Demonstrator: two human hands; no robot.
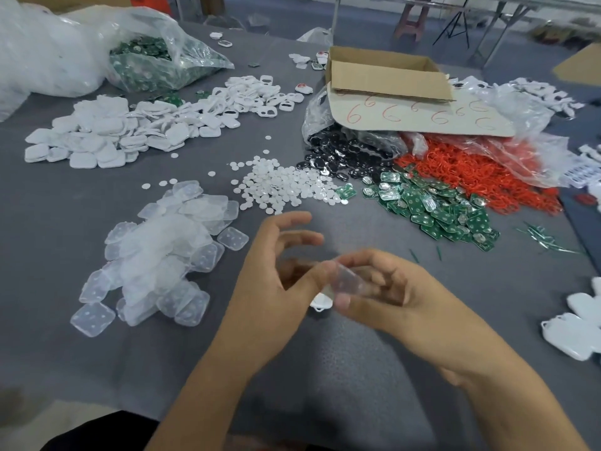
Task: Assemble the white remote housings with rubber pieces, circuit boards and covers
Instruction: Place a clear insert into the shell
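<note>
The right hand holds one clear rubber piece. Its thumb is under the piece and its fingers curl over the top, so the grip is small and tight. The piece is tipped. Its high corner points at the left hand and its low end runs down toward the right palm. The left thumb touches that high corner. The two top fingers of the left hand stick up loose and hold nothing. The lower fingers are hidden, so I cannot tell if this hand grips anything. A bit of a white housing peeks out just under the rubber piece, between the two thumbs. I cannot tell if it sits on the grey table or is held. I think the next job is to push the rubber piece down into that housing. The housing is right below the piece and a little to the left, so the piece must turn flat first. The pile of clear rubber pieces is near the left hand. The green circuit boards are nearer the right hand, and the white covers lie far back on the left.
</note>
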